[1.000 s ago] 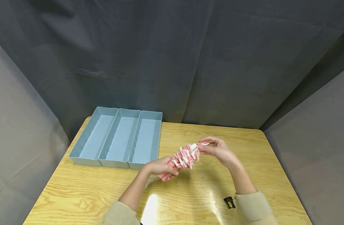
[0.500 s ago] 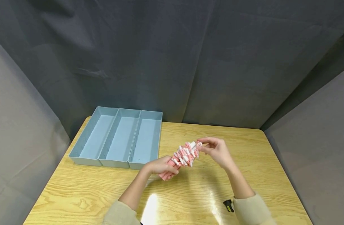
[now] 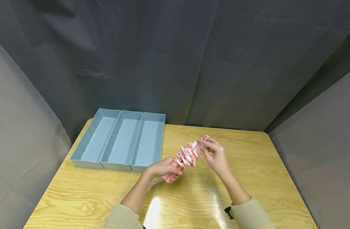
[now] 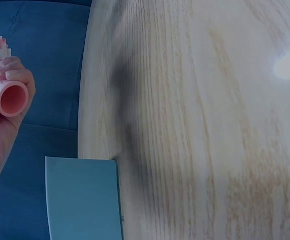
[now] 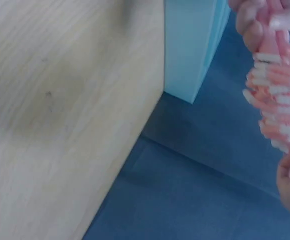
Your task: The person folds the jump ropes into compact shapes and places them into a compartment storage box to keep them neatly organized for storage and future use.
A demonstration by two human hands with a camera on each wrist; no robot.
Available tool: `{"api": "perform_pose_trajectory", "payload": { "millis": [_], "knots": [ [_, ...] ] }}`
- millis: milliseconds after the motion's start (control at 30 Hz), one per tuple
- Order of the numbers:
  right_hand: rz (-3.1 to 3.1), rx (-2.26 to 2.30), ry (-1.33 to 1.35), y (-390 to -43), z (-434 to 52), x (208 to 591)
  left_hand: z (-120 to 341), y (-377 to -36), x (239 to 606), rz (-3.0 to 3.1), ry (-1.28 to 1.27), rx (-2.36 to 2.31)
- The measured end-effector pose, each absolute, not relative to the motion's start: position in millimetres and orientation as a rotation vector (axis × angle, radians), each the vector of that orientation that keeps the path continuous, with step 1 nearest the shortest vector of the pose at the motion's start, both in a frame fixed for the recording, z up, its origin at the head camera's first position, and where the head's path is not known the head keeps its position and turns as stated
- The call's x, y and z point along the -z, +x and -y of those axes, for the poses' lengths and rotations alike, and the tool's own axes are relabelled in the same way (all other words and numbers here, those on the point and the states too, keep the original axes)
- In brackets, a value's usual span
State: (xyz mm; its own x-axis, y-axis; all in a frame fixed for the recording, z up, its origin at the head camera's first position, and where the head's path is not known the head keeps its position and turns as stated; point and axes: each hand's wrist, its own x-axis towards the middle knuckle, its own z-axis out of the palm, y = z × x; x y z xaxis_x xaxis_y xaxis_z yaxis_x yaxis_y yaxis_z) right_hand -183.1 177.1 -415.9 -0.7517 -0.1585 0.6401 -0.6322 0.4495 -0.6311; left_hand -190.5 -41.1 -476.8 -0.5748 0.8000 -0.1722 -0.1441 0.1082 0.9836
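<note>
Above the table (image 3: 106,197), both hands hold a bundle of pink tubes wound round with short pink and white pieces (image 3: 187,156), tilted up to the right. My left hand (image 3: 163,168) grips its lower end, where smooth pink tubes (image 3: 167,178) stick out below the fingers. Two open, hollow tube ends (image 4: 1,88) show in the left wrist view. My right hand (image 3: 216,156) pinches the narrow upper end with thumb and fingers. A thin pink and white tip (image 3: 205,137) pokes out beyond those fingertips. In the right wrist view the wound pieces (image 5: 279,97) lie between both hands.
Three long blue-grey bins (image 3: 147,141) stand side by side at the back left of the table, the nearest just left of my left hand. A dark curtain (image 3: 175,63) hangs behind the table. A small black device (image 3: 228,212) is at the right sleeve.
My right hand has shifted left and its wrist has turned, so the narrow tip that pointed right now points up. The left hand keeps its grip nearly in place.
</note>
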Motion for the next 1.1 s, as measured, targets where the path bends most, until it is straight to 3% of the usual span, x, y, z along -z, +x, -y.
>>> {"api": "perform_pose_trajectory", "payload": {
  "millis": [200,433,1100],
  "knots": [
    [2.204,-1.136,0.700,-183.8,-173.8,421.1,42.3,-191.7,482.7,-1.612,0.645,-1.591],
    [2.253,-1.358,0.674,-165.0,-162.0,393.2,42.3,-192.2,483.4,-1.600,0.665,-1.612],
    [2.112,-1.220,0.590,-169.5,-157.5,398.5,36.0,-189.3,482.6,-1.527,0.604,-1.650]
  ]
}}
